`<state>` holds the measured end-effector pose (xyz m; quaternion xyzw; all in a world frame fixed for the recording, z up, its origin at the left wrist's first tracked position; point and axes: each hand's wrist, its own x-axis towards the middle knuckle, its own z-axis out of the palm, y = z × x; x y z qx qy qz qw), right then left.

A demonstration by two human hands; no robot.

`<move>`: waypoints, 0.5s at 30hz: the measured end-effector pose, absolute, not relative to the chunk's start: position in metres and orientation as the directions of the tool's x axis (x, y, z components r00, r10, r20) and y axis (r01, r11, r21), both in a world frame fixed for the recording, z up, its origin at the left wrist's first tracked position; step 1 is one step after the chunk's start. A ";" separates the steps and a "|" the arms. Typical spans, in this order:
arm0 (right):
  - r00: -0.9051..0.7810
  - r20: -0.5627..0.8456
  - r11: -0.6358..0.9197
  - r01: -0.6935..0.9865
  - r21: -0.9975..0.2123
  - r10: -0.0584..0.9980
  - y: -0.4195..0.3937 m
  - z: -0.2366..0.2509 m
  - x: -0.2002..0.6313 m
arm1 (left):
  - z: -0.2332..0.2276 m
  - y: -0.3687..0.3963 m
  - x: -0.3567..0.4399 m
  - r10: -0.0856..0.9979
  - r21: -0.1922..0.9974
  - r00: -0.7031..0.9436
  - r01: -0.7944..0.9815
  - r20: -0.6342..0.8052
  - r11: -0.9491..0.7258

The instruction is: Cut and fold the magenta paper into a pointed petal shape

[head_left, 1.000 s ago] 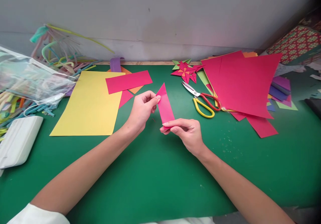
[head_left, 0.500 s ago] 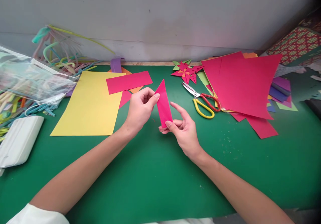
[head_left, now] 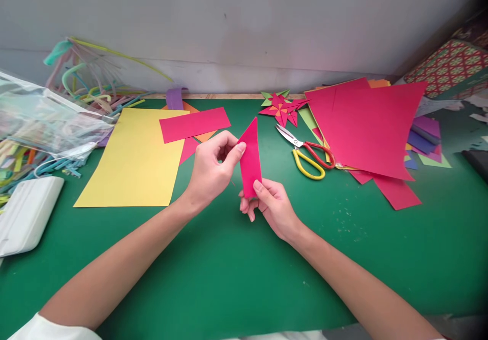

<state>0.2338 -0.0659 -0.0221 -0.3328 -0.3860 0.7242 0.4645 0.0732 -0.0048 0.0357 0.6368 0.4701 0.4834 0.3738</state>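
Between both hands, above the green tabletop, stands a narrow red piece of paper [head_left: 250,162] with a slanted, pointed top. My left hand [head_left: 215,164] pinches its left edge near the upper part between thumb and fingers. At the lower end, my right hand [head_left: 272,203] grips the paper with the thumb in front and the fingers behind; those fingers are partly hidden. A red paper strip [head_left: 195,124] lies behind my left hand, across the corner of a yellow sheet [head_left: 131,162]. Scissors [head_left: 305,152] with one red and one yellow handle lie to the right, apart from my hands.
Red sheets [head_left: 366,126] are stacked at the right. Red and green paper stars [head_left: 280,109] lie near the wall. On the left are a clear plastic bag [head_left: 41,116], pipe cleaners [head_left: 95,93] and a white box-like device [head_left: 30,215]. The green table [head_left: 229,279] spans the foreground.
The red paper has turned slightly, its tip shifting right and up. My right index finger, previously stretched beside the paper, is now behind it, and the other fingers have moved lower.
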 end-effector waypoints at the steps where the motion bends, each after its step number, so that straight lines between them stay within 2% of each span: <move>1: -0.374 -0.121 -0.281 -0.410 -0.868 0.919 -0.066 -0.022 0.233 | 0.036 -0.005 0.073 0.960 0.931 0.101 0.235 0.261 -0.278; 4: -0.405 -0.152 -0.306 -0.347 -0.886 0.901 -0.067 -0.022 0.231 | 0.036 -0.007 0.074 0.957 0.923 0.121 0.254 0.265 -0.288; 8: -0.345 -0.207 -0.313 -0.287 -0.905 0.915 -0.067 -0.021 0.232 | 0.039 -0.010 0.075 0.957 0.915 0.091 0.282 0.274 -0.289; 15: -0.308 -0.201 -0.313 -0.372 -0.874 0.930 -0.068 -0.017 0.235 | 0.042 -0.015 0.078 0.967 0.942 0.041 0.222 0.250 -0.253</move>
